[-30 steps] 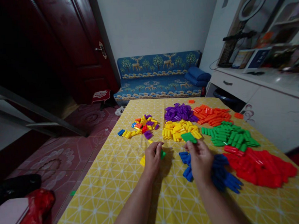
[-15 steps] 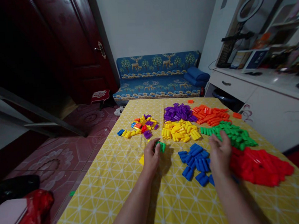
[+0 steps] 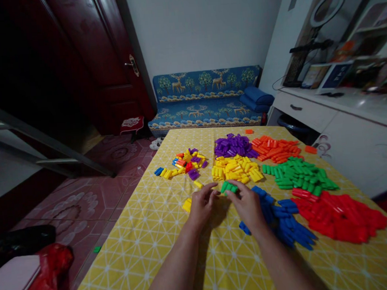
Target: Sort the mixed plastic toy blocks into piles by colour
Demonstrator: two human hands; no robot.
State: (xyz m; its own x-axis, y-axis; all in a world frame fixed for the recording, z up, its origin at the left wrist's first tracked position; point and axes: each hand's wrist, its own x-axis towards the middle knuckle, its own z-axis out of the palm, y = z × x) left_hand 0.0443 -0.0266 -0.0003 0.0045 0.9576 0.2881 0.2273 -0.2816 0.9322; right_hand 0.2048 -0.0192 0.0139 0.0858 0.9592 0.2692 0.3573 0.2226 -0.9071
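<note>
My right hand (image 3: 245, 202) pinches a green plastic block (image 3: 228, 187), made of joined rounded tubes, between thumb and fingers above the table. Just left of it is my left hand (image 3: 203, 202), its fingers curved and apart with nothing visible between them. Yellow blocks (image 3: 187, 204) lie beside the left hand, partly behind it. Under and beside my right forearm spreads a pile of blue blocks (image 3: 290, 222), part of it hidden. The pile of yellow blocks (image 3: 236, 168) sits just beyond my hands.
Farther back are piles of purple blocks (image 3: 234, 146) and orange blocks (image 3: 275, 148). Green blocks (image 3: 303, 175) and red blocks (image 3: 344, 218) are heaped at right. A mixed pile (image 3: 188, 162) lies left on the patterned tablecloth (image 3: 148, 250). A blue sofa (image 3: 207, 106) stands behind.
My right hand has moved left from near the green pile to my left hand. The green block has passed from the left hand to the right. The view has shifted slightly.
</note>
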